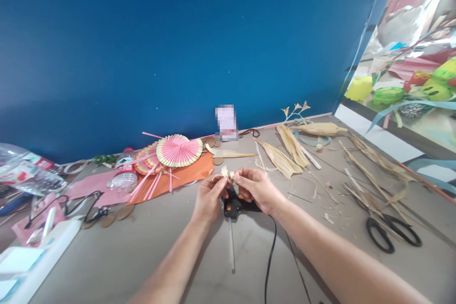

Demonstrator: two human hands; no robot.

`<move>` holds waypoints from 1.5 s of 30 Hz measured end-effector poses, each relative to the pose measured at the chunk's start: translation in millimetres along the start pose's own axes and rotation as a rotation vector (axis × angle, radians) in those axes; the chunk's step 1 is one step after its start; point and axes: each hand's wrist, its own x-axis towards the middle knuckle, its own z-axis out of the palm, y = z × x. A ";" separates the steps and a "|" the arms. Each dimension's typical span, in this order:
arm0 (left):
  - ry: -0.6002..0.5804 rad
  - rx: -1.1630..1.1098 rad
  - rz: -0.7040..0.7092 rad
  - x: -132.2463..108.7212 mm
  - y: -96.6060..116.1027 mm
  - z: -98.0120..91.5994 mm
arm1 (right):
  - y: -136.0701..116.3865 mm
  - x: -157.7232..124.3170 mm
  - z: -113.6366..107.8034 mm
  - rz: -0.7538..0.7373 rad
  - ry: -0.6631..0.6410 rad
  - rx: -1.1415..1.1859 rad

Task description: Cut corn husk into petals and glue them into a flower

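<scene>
Close together over the middle of the table, my left hand [208,199] and my right hand [256,187] pinch a small pale piece of corn husk [224,171] between thumbs and fingertips. My fingers hide part of it. Just beneath lies a black hot glue gun [233,208] on its side, partly covered by my right hand. A clear glue stick [231,247] sticks out of its back towards me, and a black cord runs to the front edge.
Dried corn husks [280,156] and black-handled scissors [380,235] lie to the right among scraps. Pink paper fans [179,150] rest on orange paper [192,175] at left, near plastic bottles [124,171]. A blue wall [213,47] closes off the back.
</scene>
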 end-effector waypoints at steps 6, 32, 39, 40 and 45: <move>-0.015 0.084 0.048 0.6 2.0 -2.5 | -4.9 -1.2 -3.7 0.077 -0.024 0.102; -0.226 -0.116 -0.200 -1.6 8.9 -1.8 | -21.6 -2.9 -16.6 0.139 -0.220 -0.052; -0.259 -0.134 -0.214 -3.5 12.4 -0.4 | -19.4 -1.0 -19.9 0.176 -0.192 -0.053; -0.264 -0.140 -0.221 -3.7 13.4 -0.5 | -19.5 -1.3 -19.7 0.187 -0.195 -0.062; -0.272 -0.181 -0.233 -3.8 14.4 -2.8 | -20.0 -2.1 -19.4 0.183 -0.233 -0.092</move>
